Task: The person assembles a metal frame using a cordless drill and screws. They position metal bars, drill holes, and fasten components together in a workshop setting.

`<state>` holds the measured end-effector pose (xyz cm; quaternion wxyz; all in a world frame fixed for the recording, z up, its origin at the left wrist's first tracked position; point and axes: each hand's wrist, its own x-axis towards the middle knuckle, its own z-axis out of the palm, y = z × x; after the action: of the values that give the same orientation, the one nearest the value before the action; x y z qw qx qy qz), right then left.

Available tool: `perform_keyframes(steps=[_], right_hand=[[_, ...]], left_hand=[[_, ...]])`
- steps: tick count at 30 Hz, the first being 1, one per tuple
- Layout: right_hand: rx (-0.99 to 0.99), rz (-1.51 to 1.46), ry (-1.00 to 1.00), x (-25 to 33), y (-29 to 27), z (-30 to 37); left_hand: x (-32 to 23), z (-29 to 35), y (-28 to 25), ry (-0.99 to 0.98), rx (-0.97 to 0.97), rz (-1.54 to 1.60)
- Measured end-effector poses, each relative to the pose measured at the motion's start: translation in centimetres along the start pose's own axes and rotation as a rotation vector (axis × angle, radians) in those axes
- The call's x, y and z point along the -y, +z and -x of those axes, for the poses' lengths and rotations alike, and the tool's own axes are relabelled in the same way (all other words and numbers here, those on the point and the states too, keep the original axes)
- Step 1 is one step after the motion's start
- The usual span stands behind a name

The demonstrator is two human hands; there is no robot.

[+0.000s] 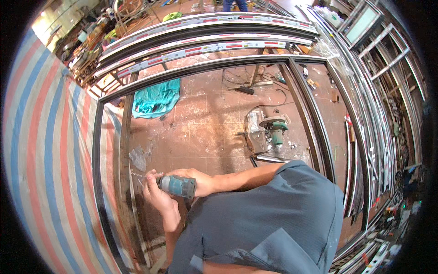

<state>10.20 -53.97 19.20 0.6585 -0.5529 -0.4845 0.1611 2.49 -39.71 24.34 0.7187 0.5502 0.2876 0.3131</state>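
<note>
A teal and black power drill lies level in front of my body, its thin bit pointing left toward the dark window-type frame. My right hand is wrapped round the drill from behind, and the handle is mostly hidden. My left hand is closed about the front end of the drill, by the chuck, its fingertips near the root of the bit. The bit's tip is close to the inner side of the frame's left bar; I cannot tell whether it touches.
A green miter saw stands on the floor inside the frame. Teal cloth and clear plastic lie at left. Long profiles span the far side; more line the right. A striped sheet hangs left. Another person stands far off.
</note>
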Motion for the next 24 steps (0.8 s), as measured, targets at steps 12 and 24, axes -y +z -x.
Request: perform_keyframes(steps=[12, 24], right_hand=[[-0.642, 0.160, 0.181, 0.9, 5.5, 3.8], [-1.709, 1.059, 0.391, 8.1, 10.0, 20.2]], left_hand=[[3.8, -6.3, -2.0, -0.408, 0.755, 0.009], [18.4, 4.3, 27.2, 0.899, 1.832, -0.330]])
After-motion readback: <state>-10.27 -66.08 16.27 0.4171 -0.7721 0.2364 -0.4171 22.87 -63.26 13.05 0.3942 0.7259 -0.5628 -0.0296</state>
